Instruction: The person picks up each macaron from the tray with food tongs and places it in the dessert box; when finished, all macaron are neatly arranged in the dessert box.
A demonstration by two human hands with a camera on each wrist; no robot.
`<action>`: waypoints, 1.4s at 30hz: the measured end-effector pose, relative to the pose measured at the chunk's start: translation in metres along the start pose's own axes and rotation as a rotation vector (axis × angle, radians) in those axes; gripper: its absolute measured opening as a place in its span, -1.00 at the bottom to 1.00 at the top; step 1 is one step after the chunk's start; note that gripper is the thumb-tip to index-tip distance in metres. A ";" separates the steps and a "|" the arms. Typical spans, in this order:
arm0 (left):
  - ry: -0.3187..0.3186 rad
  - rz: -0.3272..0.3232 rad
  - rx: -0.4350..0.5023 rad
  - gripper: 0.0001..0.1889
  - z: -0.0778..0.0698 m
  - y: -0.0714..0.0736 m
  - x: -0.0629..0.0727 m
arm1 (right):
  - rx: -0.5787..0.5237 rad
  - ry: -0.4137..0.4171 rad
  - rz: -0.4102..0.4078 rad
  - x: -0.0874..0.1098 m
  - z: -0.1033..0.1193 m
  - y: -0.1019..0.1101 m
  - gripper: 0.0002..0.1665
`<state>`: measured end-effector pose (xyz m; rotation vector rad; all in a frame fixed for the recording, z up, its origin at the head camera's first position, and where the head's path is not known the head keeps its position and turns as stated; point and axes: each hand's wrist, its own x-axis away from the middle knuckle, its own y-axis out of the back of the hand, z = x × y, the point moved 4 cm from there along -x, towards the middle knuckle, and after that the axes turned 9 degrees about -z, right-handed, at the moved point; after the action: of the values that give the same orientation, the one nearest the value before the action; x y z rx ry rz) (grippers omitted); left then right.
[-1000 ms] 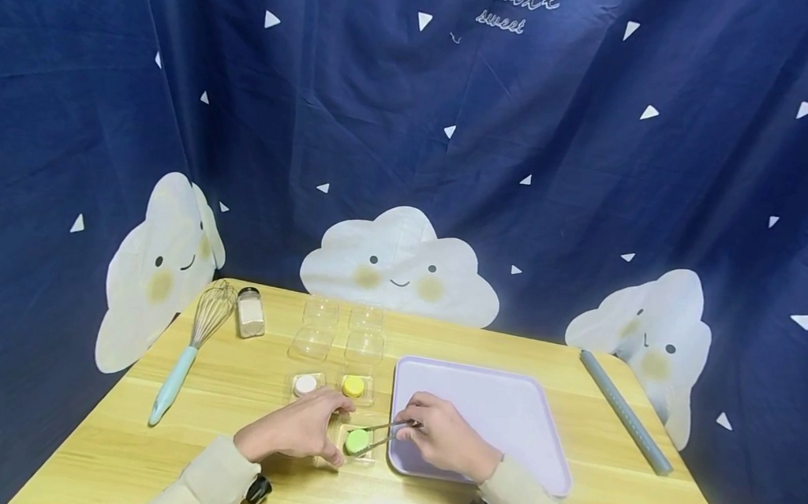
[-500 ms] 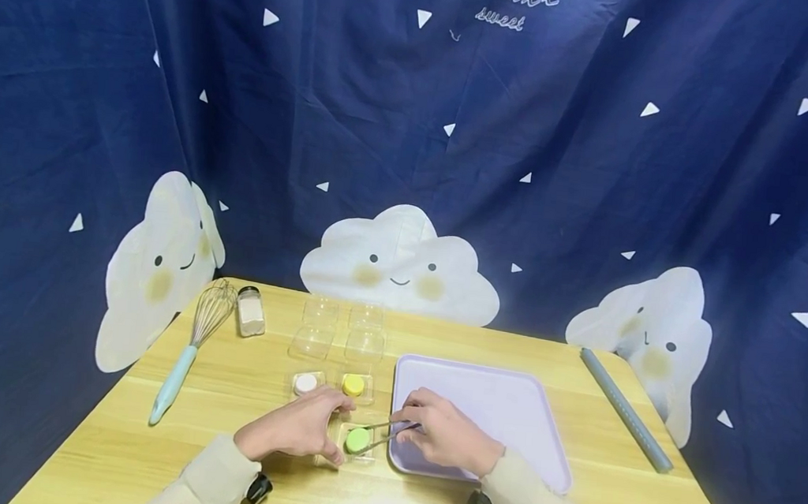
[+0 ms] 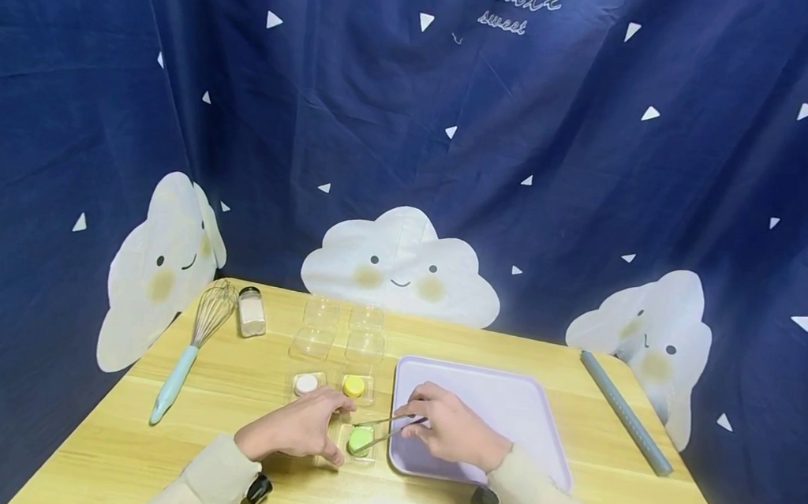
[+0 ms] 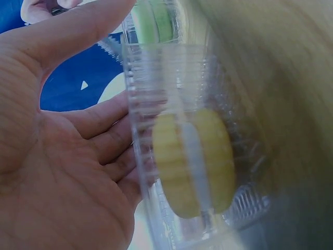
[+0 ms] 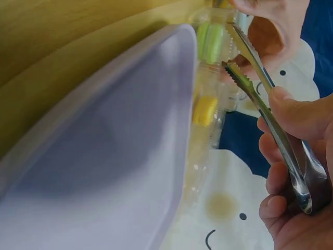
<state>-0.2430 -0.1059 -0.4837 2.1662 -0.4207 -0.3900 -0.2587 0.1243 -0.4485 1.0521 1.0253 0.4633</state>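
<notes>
The left hand [image 3: 297, 427] curves its thumb and fingers around a clear plastic macaron box [image 4: 179, 60] at the table's front. In the left wrist view, a dull yellow macaron [image 4: 218, 161] stands in the compartment beside the palm; the hand covers it in the head view. A green macaron [image 3: 361, 440] sits in the front right compartment, a bright yellow one [image 3: 354, 386] and a white one [image 3: 306, 384] behind. Between thumb and fingers, the right hand [image 3: 450, 430] holds metal tongs [image 5: 278, 127]. Their serrated tips are spread above the green macaron, apart from it.
A lilac tray [image 3: 506, 406] lies right of the box, under the right hand. Behind the box rises its clear lid [image 3: 365, 345]. A whisk [image 3: 185, 361] and a black-capped jar [image 3: 252, 315] are at the left. A blue-grey rod with markings [image 3: 626, 416] lies far right.
The tongs have spread wider at the green macaron, and the right hand has shifted slightly back and to the right. The left hand keeps its place on the box.
</notes>
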 end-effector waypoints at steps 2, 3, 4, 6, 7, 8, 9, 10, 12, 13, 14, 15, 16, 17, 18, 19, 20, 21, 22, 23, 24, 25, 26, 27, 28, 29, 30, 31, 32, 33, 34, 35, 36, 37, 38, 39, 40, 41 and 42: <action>0.000 0.002 0.001 -0.15 0.000 0.000 0.000 | -0.009 -0.002 -0.020 -0.001 -0.001 0.003 -0.70; -0.001 0.002 0.000 -0.15 0.001 -0.001 0.000 | -0.016 -0.004 -0.032 -0.001 -0.001 0.005 -0.70; 0.000 0.002 0.001 -0.16 0.001 -0.001 0.000 | -0.028 -0.009 -0.043 -0.002 -0.002 0.007 -0.70; 0.001 0.002 0.005 -0.16 0.001 -0.001 0.000 | -0.042 -0.020 -0.065 -0.003 -0.002 0.011 -0.71; 0.002 0.002 0.007 -0.16 0.001 -0.001 0.000 | -0.047 -0.022 -0.079 -0.003 -0.003 0.013 -0.72; 0.002 0.002 0.008 -0.16 0.001 -0.001 0.000 | -0.052 -0.027 -0.090 -0.003 -0.004 0.015 -0.72; 0.002 0.002 0.009 -0.16 0.001 -0.001 0.000 | -0.054 -0.034 -0.099 -0.004 -0.004 0.017 -0.72; 0.003 0.003 0.011 -0.16 0.001 -0.001 0.000 | -0.056 -0.039 -0.108 -0.004 -0.005 0.019 -0.73; -0.001 0.003 0.008 -0.16 0.001 -0.001 -0.001 | -0.052 -0.043 -0.136 -0.004 -0.008 0.024 -0.73; -0.003 0.003 0.006 -0.16 0.001 -0.001 -0.001 | -0.053 -0.045 -0.147 -0.004 -0.009 0.027 -0.73; -0.004 0.002 0.004 -0.16 0.000 0.000 -0.001 | -0.053 -0.050 -0.156 -0.005 -0.011 0.029 -0.73; -0.004 0.003 0.004 -0.16 0.000 0.000 0.000 | -0.056 -0.050 -0.168 -0.005 -0.012 0.032 -0.74; -0.003 0.003 0.003 -0.16 0.000 0.000 0.000 | -0.061 -0.050 -0.180 -0.005 -0.014 0.034 -0.74; -0.003 0.003 0.003 -0.16 0.000 0.001 0.000 | -0.065 -0.051 -0.193 -0.005 -0.015 0.037 -0.73; -0.002 0.004 0.005 -0.16 -0.001 0.001 0.000 | -0.068 -0.050 -0.202 -0.005 -0.016 0.040 -0.73; -0.001 0.004 0.006 -0.16 -0.001 0.001 0.000 | -0.070 -0.053 -0.213 -0.005 -0.017 0.042 -0.73; 0.001 0.005 0.007 -0.16 -0.001 0.001 0.000 | -0.068 -0.053 -0.225 -0.005 -0.019 0.045 -0.73; 0.003 0.005 0.008 -0.16 -0.001 0.001 0.001 | -0.065 -0.050 -0.238 -0.004 -0.020 0.048 -0.72; 0.004 0.006 0.009 -0.16 -0.002 0.001 0.001 | -0.064 -0.051 -0.251 -0.004 -0.022 0.051 -0.71; 0.005 0.006 0.011 -0.16 -0.002 0.001 0.001 | -0.056 -0.052 -0.262 -0.003 -0.024 0.053 -0.71; 0.005 0.005 0.012 -0.16 -0.002 0.001 0.001 | -0.054 -0.057 -0.274 -0.002 -0.026 0.056 -0.71; 0.006 0.005 0.013 -0.16 -0.002 0.001 0.001 | -0.048 -0.058 -0.286 -0.001 -0.028 0.059 -0.71; 0.007 0.005 0.013 -0.16 -0.002 0.001 0.001 | -0.049 -0.064 -0.296 0.000 -0.030 0.063 -0.70; 0.008 0.004 0.013 -0.16 -0.001 0.001 0.000 | -0.050 -0.072 -0.303 0.001 -0.033 0.066 -0.70; 0.008 0.003 0.014 -0.16 -0.001 0.000 0.000 | -0.053 -0.081 -0.311 0.002 -0.035 0.069 -0.70; 0.009 0.002 0.013 -0.16 -0.001 0.000 0.000 | -0.051 -0.094 -0.316 0.004 -0.037 0.072 -0.70; 0.010 0.002 0.012 -0.16 -0.001 0.000 0.000 | -0.050 -0.107 -0.322 0.005 -0.039 0.076 -0.69; 0.011 0.003 0.012 -0.16 0.000 0.000 0.000 | -0.044 -0.120 -0.327 0.006 -0.042 0.079 -0.69; 0.011 0.002 0.011 -0.16 0.000 0.000 0.000 | -0.041 -0.138 -0.331 0.007 -0.044 0.082 -0.68; 0.010 0.003 0.011 -0.16 0.000 -0.001 0.000 | -0.029 -0.154 -0.339 0.008 -0.046 0.084 -0.68; 0.010 0.004 0.012 -0.16 0.000 -0.001 0.000 | -0.016 -0.167 -0.349 0.010 -0.048 0.087 -0.67; 0.009 0.004 0.011 -0.16 0.001 -0.001 0.000 | 0.003 -0.182 -0.362 0.011 -0.051 0.089 -0.67; 0.009 0.005 0.011 -0.17 0.000 -0.001 0.000 | 0.018 -0.194 -0.379 0.013 -0.053 0.092 -0.67; 0.008 0.005 0.010 -0.17 0.001 -0.001 0.000 | 0.034 -0.204 -0.396 0.014 -0.056 0.095 -0.66; 0.008 0.004 0.009 -0.17 0.000 -0.001 0.000 | 0.046 -0.215 -0.414 0.016 -0.058 0.097 -0.66; 0.008 0.003 0.010 -0.16 0.000 -0.001 0.000 | 0.054 -0.226 -0.433 0.017 -0.061 0.100 -0.66; 0.009 0.003 0.012 -0.16 0.000 -0.001 0.000 | 0.059 -0.240 -0.452 0.019 -0.063 0.102 -0.66; 0.012 0.003 0.013 -0.16 0.000 -0.001 0.000 | 0.060 -0.257 -0.470 0.021 -0.066 0.104 -0.65; 0.015 0.003 0.011 -0.16 0.000 -0.001 0.000 | 0.055 -0.273 -0.485 0.023 -0.068 0.106 -0.64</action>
<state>-0.2433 -0.1054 -0.4843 2.1776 -0.4185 -0.3705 -0.2918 0.2237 -0.3744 0.8483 1.0080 -0.1015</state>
